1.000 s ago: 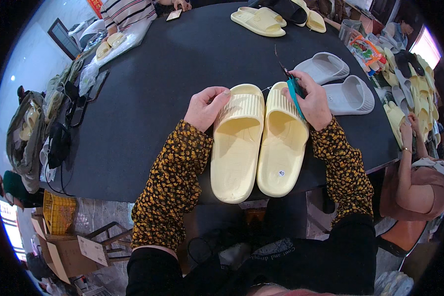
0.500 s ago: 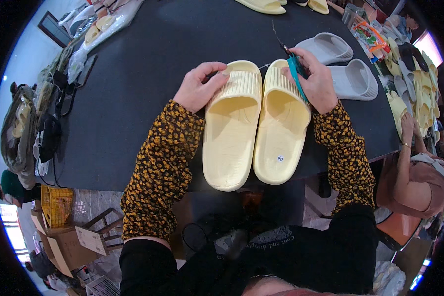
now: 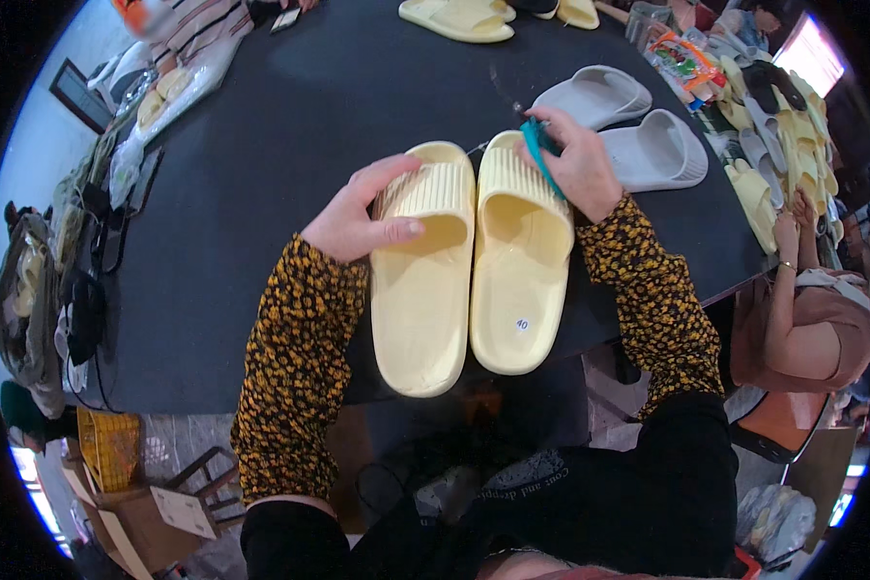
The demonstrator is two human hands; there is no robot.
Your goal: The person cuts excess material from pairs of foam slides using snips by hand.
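Observation:
Two pale yellow slide slippers lie side by side on the dark table, soles down and toes away from me. My left hand (image 3: 367, 213) grips the left slipper (image 3: 418, 329) at its ribbed strap, thumb across the strap and fingers along the outer toe side. In my right hand (image 3: 580, 164) is a teal-and-black hand tool (image 3: 543, 159), which looks like a tagging gun, held over the toe of the right slipper (image 3: 517, 290). That slipper has a small round white sticker on its footbed. A thin link shows between the two toes.
A pair of grey slippers (image 3: 652, 150) lies just right of my right hand. More yellow slippers (image 3: 459, 19) are at the far edge. Many slippers (image 3: 797, 145) are piled at the right, where a co-worker's arm (image 3: 788, 261) reaches in. Bags (image 3: 34, 300) are on the left.
The slippers and both hands sit slightly lower and further left in view. My left thumb has moved from the toe end down across the strap. The teal tool stays in my right hand.

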